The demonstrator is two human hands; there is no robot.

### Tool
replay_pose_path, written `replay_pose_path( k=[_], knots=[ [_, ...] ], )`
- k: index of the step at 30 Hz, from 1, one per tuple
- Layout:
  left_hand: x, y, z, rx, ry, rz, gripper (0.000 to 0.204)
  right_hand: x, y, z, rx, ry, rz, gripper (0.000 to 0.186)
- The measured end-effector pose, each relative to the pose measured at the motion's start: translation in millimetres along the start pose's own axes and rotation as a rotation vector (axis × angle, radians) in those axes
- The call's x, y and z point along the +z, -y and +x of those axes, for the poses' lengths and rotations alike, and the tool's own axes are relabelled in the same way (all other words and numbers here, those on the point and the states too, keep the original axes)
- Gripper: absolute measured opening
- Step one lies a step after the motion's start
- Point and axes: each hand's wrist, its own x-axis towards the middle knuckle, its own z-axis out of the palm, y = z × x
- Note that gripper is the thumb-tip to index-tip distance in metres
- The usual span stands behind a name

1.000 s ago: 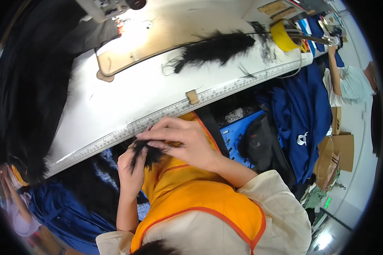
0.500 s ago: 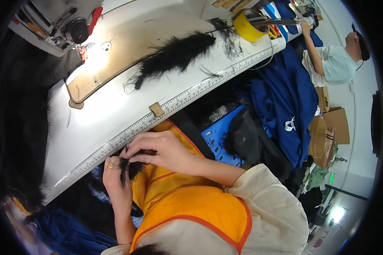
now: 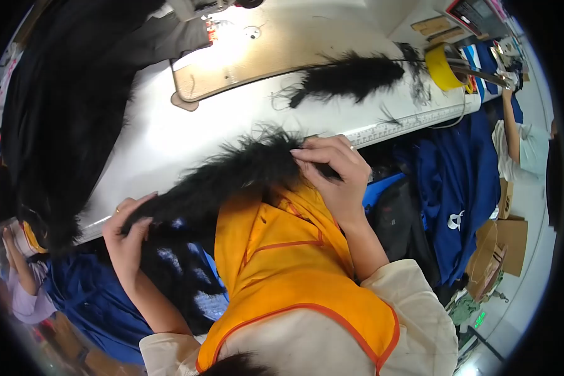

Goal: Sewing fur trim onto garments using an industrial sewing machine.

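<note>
A strip of black feathery trim (image 3: 222,178) is stretched between my two hands, over the near edge of the white table. My left hand (image 3: 128,235) pinches its left end between thumb and fingers. At the other end, my right hand (image 3: 337,172) is closed on the trim, its thumb and fingertips at the upper right edge. A second black feathery strip (image 3: 351,76) lies on the table beyond, along the edge of a tan plate (image 3: 263,50). The long fibres hide the held strip's backing.
The table edge carries a measuring tape (image 3: 407,124). A yellow tape roll (image 3: 443,67) stands far right with metal tools through it. Black furry fabric (image 3: 75,113) heaps over the left side; dark blue fabric (image 3: 451,188) hangs at right. Other people work at both sides.
My hands have moved apart, the left going left and the right going right. The bunched trim between them is now drawn out long. The view has shifted too.
</note>
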Motion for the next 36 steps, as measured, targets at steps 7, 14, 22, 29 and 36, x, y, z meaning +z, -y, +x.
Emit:
replay_pose_path(
  k=[7,14,22,29,36],
  knots=[
    [-25,9,-1,0.122,-0.065,0.200,0.032,-1,-14,-7,-0.197,-0.132,-0.173,0.024],
    [-20,20,-11,0.309,-0.216,0.411,0.039,-6,-36,-11,-0.329,-0.091,-0.205,0.024],
    [-20,38,-35,0.351,-0.362,0.508,0.036,-10,-48,-14,-0.341,-0.048,-0.168,0.018],
    [-19,50,-41,0.301,-0.512,0.423,0.035,-10,-54,-15,-0.376,-0.044,-0.170,0.020],
    [-16,41,-41,0.272,-0.543,0.562,0.037,-12,-58,-17,-0.373,-0.046,-0.170,0.018]
  ],
)
